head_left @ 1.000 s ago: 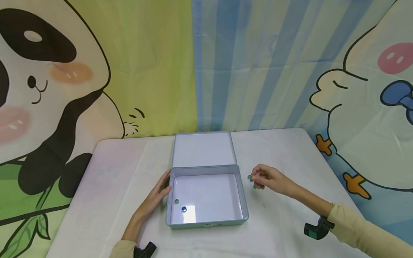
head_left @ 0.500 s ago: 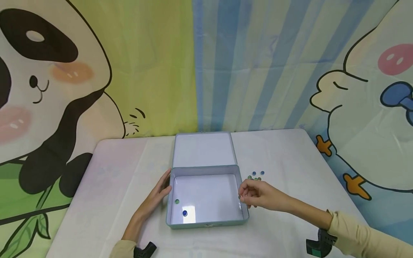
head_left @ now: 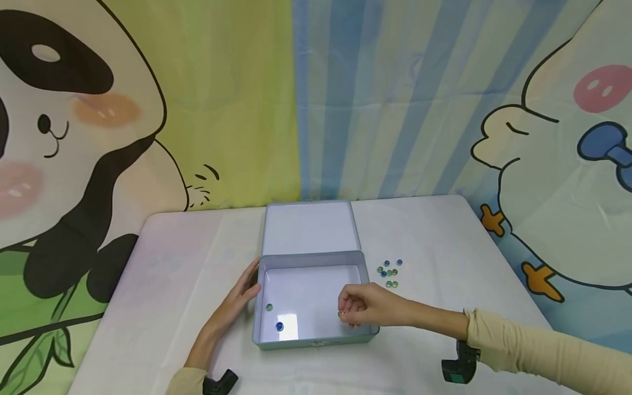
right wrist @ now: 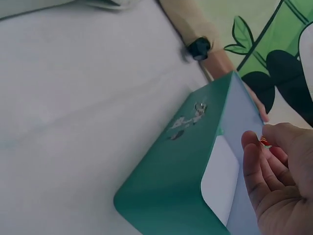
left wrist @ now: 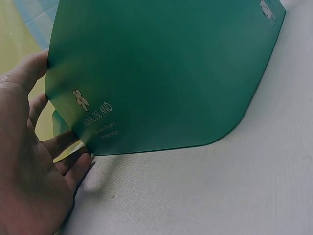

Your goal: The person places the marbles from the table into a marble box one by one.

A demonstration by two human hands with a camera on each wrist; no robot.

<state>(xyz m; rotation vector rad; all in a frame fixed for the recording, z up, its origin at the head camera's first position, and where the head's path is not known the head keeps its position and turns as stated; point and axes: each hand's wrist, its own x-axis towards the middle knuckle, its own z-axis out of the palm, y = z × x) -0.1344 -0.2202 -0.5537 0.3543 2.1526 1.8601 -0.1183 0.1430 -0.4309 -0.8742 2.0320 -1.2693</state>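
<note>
A green tin box with a pale inside stands on the table, its lid folded back. My right hand is over the box's right part, pinching a small marble between thumb and index finger; red and yellow show on it in the right wrist view. Inside the box lie a green marble and a blue marble, both toward the left. Fairly straight fingers of my left hand touch the box's left side; in the left wrist view they lie along the edge of its green wall.
Right of the box, several loose blue and green marbles lie on the white-covered table. Behind the table hangs a cartoon-printed curtain.
My right hand has moved left from the loose marbles, across the box's right rim, carrying a marble. The blue marble in the box has shifted slightly toward the front. My left hand stays put.
</note>
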